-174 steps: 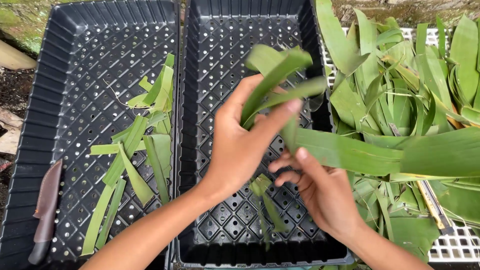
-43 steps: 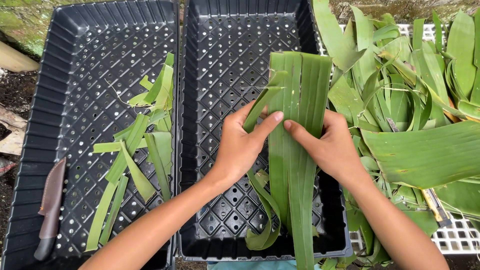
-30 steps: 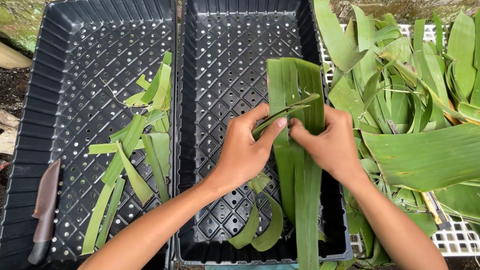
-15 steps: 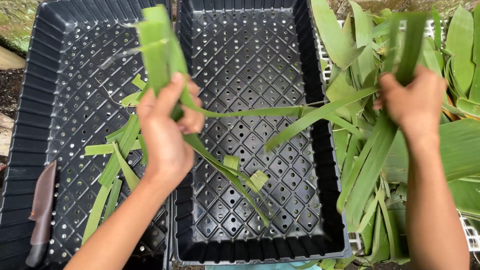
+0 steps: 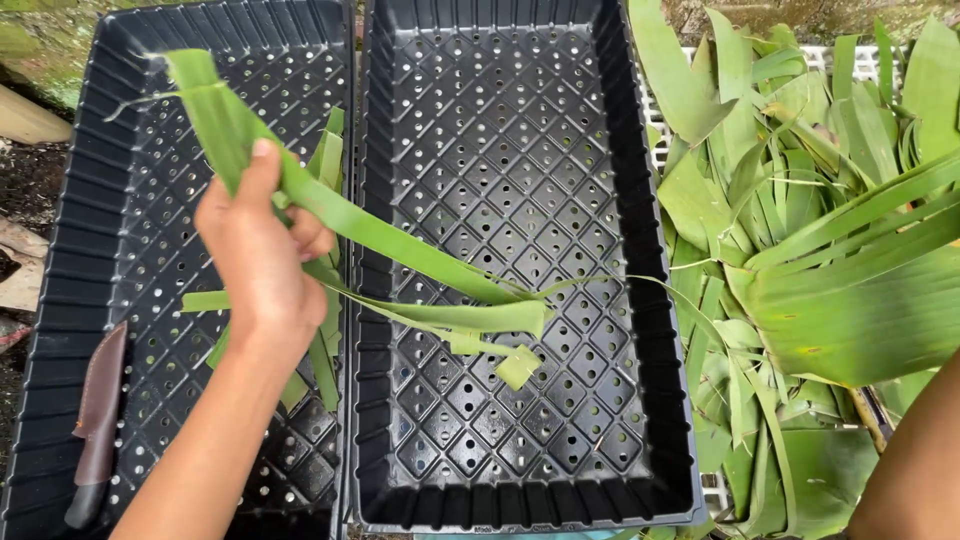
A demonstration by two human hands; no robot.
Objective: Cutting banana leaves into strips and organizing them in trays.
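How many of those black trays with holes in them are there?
2: the left tray lies under the left hand with leaf strips; the middle tray sits beside the leaf pile. More could lie outside view.

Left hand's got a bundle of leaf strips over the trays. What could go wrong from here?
The leaf strips in the left hand trail across into the middle tray, so the loose ends may drop there rather than in the left tray. A sheathed knife lies in that left tray, where a reaching hand might meet it.

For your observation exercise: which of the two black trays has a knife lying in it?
The left-hand black tray: a brown-handled knife lies along its left edge.
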